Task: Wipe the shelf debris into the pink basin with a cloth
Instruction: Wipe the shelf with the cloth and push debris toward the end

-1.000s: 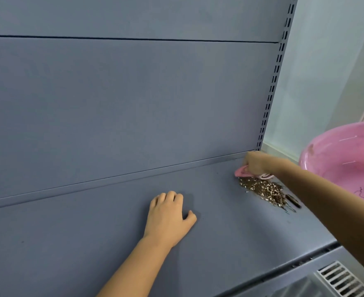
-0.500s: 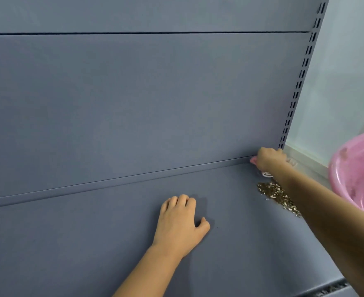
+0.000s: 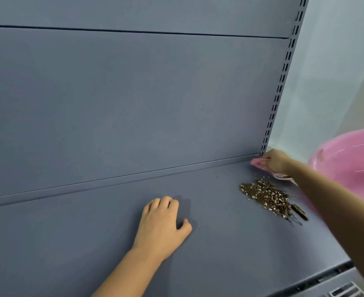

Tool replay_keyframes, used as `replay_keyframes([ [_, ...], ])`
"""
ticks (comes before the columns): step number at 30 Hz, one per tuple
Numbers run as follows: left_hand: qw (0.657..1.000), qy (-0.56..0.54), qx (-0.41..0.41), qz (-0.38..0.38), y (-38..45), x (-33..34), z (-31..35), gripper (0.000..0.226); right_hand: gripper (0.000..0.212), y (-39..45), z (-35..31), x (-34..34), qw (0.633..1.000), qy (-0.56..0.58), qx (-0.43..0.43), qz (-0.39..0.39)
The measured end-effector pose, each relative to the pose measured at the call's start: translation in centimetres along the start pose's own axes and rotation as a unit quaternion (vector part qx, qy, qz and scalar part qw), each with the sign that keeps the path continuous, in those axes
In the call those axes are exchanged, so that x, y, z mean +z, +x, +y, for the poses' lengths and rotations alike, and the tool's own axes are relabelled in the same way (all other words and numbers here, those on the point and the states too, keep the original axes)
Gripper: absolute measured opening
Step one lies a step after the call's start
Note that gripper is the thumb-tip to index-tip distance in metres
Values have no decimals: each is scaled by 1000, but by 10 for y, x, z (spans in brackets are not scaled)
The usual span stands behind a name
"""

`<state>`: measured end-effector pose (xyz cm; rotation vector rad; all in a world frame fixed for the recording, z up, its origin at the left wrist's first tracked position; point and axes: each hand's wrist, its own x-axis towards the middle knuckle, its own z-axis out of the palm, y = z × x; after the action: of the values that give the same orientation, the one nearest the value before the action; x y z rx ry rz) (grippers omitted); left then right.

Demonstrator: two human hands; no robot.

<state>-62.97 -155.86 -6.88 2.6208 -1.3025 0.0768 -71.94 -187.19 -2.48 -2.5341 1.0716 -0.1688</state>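
The left hand (image 3: 161, 227) rests palm-down on the grey shelf (image 3: 69, 243), fingers (image 3: 163, 202) relaxed, grasping nothing. At its two o'clock lies a pile of debris (image 3: 269, 197). Beyond that, the right hand (image 3: 276, 160) pinches a pink cloth (image 3: 259, 162) in the shelf's back corner. At three o'clock sits the pink basin (image 3: 348, 159).

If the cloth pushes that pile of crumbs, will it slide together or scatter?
The debris is many loose, tiny flakes, so it probably spreads and leaves stragglers. It looks light. The shelf looks smooth, so bits likely slide easily.
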Motion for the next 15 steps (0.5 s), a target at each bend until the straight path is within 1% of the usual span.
replay_keyframes([
  [2, 1000, -3, -3, 1, 0, -1, 0, 39, 32, 3, -4, 17, 999, 38, -19, 23],
  [4, 1000, -5, -5, 2, 0, -1, 0, 39, 26, -1, -9, 26, 997, 44, -61, 24],
  [6, 1000, -5, -9, 5, -1, -1, 0, 38, 23, -11, -12, 23, 994, 25, -105, -8],
  [8, 1000, -10, -13, 4, -1, -1, 1, 39, 24, -12, -5, 14, 991, 20, -128, -28],
  [11, 1000, -13, -12, 5, -2, -2, 2, 39, 27, -12, 2, 3, 993, 32, -112, -3],
  [14, 1000, -15, -12, 5, -2, -1, 3, 40, 27, -8, 2, 10, 994, 24, -95, 44],
  [15, 1000, -15, -12, 6, -2, -2, 3, 40, 27, -8, 1, 14, 994, 24, -93, 48],
])
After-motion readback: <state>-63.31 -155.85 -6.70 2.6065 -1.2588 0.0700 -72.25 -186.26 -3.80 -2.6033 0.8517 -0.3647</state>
